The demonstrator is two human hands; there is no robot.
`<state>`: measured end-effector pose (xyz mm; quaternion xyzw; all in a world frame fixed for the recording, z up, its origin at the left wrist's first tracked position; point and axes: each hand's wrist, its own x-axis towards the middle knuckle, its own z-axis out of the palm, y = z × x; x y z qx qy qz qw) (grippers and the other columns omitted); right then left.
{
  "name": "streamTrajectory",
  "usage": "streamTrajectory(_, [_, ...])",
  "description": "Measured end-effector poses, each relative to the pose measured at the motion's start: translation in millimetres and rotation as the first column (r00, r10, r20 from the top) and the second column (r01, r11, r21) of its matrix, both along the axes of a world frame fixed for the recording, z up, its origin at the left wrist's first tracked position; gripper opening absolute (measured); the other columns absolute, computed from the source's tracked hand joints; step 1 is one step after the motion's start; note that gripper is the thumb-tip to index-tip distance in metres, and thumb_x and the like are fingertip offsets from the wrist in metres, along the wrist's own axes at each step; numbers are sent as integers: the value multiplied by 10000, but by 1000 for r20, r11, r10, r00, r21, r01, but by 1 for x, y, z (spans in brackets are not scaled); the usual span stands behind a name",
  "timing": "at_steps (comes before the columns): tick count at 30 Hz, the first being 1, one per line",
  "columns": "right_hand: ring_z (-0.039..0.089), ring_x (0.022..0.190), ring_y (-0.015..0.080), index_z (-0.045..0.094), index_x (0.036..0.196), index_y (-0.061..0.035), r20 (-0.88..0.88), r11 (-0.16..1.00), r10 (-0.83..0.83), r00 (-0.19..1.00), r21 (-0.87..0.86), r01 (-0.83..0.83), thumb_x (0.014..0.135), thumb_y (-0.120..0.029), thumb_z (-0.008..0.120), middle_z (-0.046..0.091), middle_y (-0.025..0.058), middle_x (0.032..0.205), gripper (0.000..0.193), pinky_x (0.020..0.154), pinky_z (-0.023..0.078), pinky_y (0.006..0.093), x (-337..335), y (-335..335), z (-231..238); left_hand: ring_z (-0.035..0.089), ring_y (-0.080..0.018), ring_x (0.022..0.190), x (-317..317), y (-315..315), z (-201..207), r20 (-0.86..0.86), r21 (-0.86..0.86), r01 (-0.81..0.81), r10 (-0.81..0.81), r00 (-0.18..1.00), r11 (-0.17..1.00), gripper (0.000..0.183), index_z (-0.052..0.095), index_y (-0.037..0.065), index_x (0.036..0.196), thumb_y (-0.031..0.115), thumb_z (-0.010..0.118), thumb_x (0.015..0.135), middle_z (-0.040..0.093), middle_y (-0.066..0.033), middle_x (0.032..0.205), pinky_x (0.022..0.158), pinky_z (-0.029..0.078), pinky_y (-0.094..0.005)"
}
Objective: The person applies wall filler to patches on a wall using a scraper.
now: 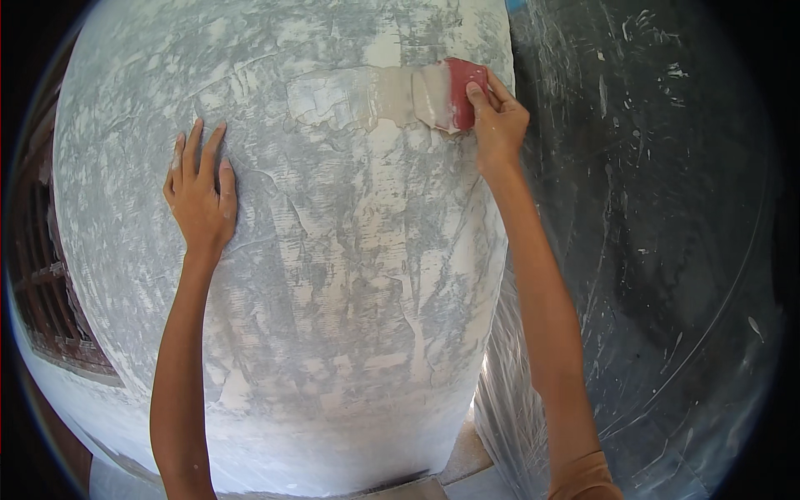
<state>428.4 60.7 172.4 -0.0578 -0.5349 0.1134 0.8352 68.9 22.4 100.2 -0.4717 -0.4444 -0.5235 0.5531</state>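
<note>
A grey wall [325, 242] patched with whitish filler fills the middle of the view. My right hand [502, 125] grips a red flat scraper [467, 93] between thumb and fingers, its edge against the wall near the right corner. From the scraper a band of smoothed beige-white filler [392, 96] stretches leftward, wet-looking in places and ragged at its left end. My left hand [200, 193] rests flat on the wall at the left, fingers spread, holding nothing.
Right of the wall's edge hangs dark sheeting under clear plastic film [650, 250], splashed with white marks. A brown wooden grille or shutter [52, 283] stands at the far left. Pale floor [467, 454] shows below the wall's lower right corner.
</note>
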Motion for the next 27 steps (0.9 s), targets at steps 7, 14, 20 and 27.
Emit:
streamTrajectory(7, [642, 988, 128, 550, 1316, 73, -141, 999, 47, 989, 24, -44, 915, 25, 624, 682, 146, 1155, 411, 877, 503, 239, 18, -11, -10, 288, -282, 1450, 6, 0, -1, 2, 4, -36, 36, 999, 999, 453, 485, 253, 1433, 306, 421, 987, 377, -33, 1547, 1156, 166, -476])
streamTrajectory(14, [644, 996, 131, 570, 1305, 59, -9, 998, -59, 998, 28, 59, 909, 5, 645, 680, 140, 1165, 406, 892, 497, 247, 11, 1, -10, 291, -275, 1447, 0, 0, -1, -9, -6, -7, 7, 1000, 1000, 446, 504, 276, 1413, 317, 436, 974, 389, -25, 1537, 1162, 157, -493])
streamTrajectory(20, [643, 1012, 128, 547, 1323, 63, -190, 998, 6, 982, 65, 7, 917, -1, 645, 669, 138, 1184, 422, 885, 508, 240, 38, -4, -11, 285, -278, 1450, 7, 2, 1, 1, -5, -53, 54, 999, 999, 450, 481, 262, 1433, 314, 415, 991, 371, -26, 1548, 1156, 165, -480])
streamTrajectory(27, [640, 1004, 135, 563, 1311, 59, 7, 1000, -1, 1000, -18, 1, 918, -11, 646, 669, 130, 1188, 408, 889, 504, 245, 11, 3, -17, 281, -281, 1451, -2, -1, -2, -18, -25, -12, 11, 1000, 1000, 449, 482, 265, 1431, 326, 411, 991, 372, -27, 1547, 1156, 161, -483])
